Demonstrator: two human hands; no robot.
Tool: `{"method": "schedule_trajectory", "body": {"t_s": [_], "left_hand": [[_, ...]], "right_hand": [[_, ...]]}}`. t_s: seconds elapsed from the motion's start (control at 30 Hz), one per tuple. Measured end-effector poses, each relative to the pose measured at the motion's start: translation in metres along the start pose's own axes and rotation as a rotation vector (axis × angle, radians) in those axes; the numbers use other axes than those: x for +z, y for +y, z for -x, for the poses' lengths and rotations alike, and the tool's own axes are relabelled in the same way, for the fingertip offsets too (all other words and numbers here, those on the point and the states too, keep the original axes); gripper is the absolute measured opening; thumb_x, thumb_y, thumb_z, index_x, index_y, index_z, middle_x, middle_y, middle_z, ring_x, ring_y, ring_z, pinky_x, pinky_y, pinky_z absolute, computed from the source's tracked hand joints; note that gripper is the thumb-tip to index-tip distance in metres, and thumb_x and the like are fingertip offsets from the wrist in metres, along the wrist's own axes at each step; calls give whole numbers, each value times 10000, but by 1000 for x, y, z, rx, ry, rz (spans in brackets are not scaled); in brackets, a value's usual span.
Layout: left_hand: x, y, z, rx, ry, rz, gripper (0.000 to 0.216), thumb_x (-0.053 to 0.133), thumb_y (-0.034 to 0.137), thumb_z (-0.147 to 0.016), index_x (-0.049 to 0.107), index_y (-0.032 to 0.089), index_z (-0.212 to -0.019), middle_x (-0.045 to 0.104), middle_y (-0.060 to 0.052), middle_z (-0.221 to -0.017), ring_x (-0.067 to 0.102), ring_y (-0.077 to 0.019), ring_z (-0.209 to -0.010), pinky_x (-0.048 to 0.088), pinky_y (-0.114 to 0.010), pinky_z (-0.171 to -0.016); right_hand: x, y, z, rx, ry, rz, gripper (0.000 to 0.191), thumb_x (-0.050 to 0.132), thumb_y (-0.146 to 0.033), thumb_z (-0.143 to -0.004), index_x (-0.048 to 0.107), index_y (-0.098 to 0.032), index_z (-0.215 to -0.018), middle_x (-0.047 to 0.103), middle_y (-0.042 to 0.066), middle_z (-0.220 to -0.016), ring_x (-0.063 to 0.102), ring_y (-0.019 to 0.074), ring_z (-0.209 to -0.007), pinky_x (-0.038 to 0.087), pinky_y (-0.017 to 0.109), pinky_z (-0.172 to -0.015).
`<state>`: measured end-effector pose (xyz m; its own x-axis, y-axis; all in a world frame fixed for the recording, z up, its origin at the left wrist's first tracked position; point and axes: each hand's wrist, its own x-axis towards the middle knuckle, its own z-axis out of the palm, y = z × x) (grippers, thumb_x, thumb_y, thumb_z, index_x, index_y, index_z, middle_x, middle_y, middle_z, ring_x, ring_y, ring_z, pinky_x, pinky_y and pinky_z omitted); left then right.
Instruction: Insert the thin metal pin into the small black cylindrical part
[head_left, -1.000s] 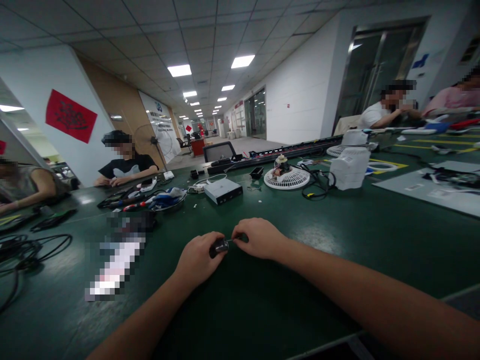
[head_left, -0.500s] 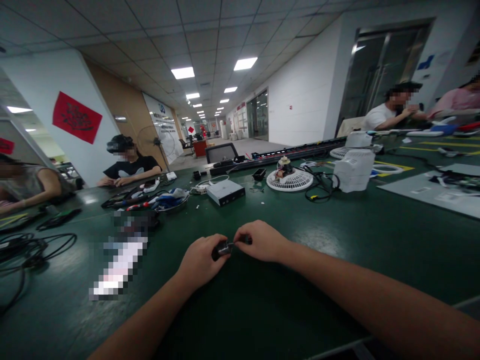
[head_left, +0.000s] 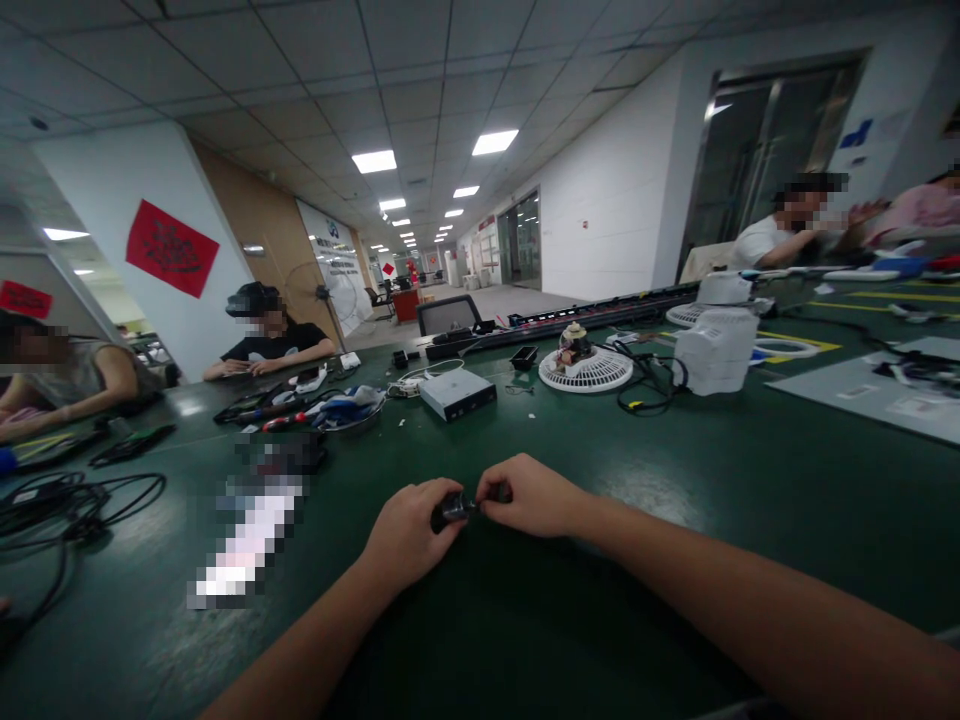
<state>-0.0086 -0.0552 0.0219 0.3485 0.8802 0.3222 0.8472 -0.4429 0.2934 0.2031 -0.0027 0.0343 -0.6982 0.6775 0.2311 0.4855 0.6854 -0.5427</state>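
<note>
Low over the green table, my left hand [head_left: 411, 532] is closed around a small dark cylindrical part [head_left: 455, 507], which has a shiny surface and a thin end pointing right. My right hand [head_left: 534, 496] is closed too, thumb and fingertips pinched at that thin end. Whether the fingertips grip the end itself or some tiny piece on it is too small to tell. Much of the part is covered by the left fingers.
Beyond my hands lie an optical disc drive [head_left: 459, 394], a small black tray [head_left: 524, 357], a white fan grille with a motor [head_left: 586, 369] and a white housing [head_left: 716, 350]. Cables [head_left: 71, 510] coil at left. Co-workers sit at the table's far left and right.
The whole view has shifted slightly down and right. Both hands keep their hold, with the right fingertips still at the part's thin end.
</note>
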Motion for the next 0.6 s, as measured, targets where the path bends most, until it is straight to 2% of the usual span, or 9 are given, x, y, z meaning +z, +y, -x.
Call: {"method": "schedule_trajectory", "body": {"t_s": [0.3,0.5,0.6], "left_hand": [[1,2,-2,7,22,-29,271,633,235,-814,630,249,-1085,701,-15,-1012,630,-210,-893,457,-320,-766],[1,1,-2,-13,36,-39,279,642,225,-806,631,248,-1083,699,-13,-1014,632,-206,-887,464,-322,-764],[1,-2,-1,-3,40,-9,288,636,205,-809,624,243,-1094,694,-18,-1041,630,-207,-921,468,-328,-803]], "right_hand": [[1,0,-1,101,14,163,174,593,-266,-801,735,-237,-897,731,21,-841,656,180,-751,449,260,-644],[-1,1,1,6,-15,242,194,576,-254,-832,734,-278,-941,735,5,-879,657,196,-799,436,283,-683],[0,-1,1,-43,20,208,188,570,-247,-850,724,-262,-957,732,11,-911,653,193,-839,436,281,-721]]}}
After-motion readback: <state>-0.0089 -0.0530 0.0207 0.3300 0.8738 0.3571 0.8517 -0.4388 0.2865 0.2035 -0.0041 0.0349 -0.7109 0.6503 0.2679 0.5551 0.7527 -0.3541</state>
